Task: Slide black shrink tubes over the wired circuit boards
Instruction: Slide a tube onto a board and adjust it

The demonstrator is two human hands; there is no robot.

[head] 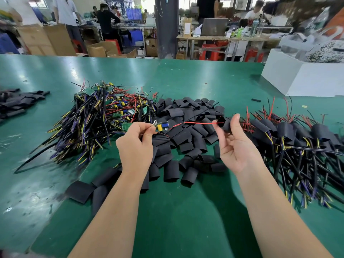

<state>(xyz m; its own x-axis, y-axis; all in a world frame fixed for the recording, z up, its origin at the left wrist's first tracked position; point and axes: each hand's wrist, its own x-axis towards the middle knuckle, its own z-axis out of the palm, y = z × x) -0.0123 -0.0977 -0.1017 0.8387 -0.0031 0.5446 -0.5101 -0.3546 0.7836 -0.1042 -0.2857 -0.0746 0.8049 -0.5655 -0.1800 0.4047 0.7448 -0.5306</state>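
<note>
**Red lead entering tube, board not yet sleeved**

- The left hand (135, 144) is pinching one circuit board (162, 126) between thumb and index finger; the other fingers are curling in under it. The board is hanging in the air above the loose tubes.
- The board's long axis is running roughly left-right with a slight tilt. Its wired end is pointing right.
- The red wire (195, 123) is stretching nearly level from the board's right end to the shrink tube (224, 123).
- The right hand (236, 146) is gripping that tube between thumb and index fingertip, palm facing the camera, remaining fingers loosely bent and holding nothing.
- The tube's mouth is facing left toward the board and the wire is meeting it there. I can't tell how far in the wire is going. Board and tube are sitting well apart.
- Underneath, the pile of loose tubes (186, 142) is lying in the middle of the green mat (167, 211). The pile of wired boards (104, 112) is sitting to its left and the sleeved pile (297, 138) to its right, with a white box (301, 77) beyond that.
- The room is a workshop. A dark pillar (166, 25) is standing behind the table. People (106, 21) are working at benches among cardboard boxes (46, 40), red stools (210, 52) and a laptop (214, 27).
</note>
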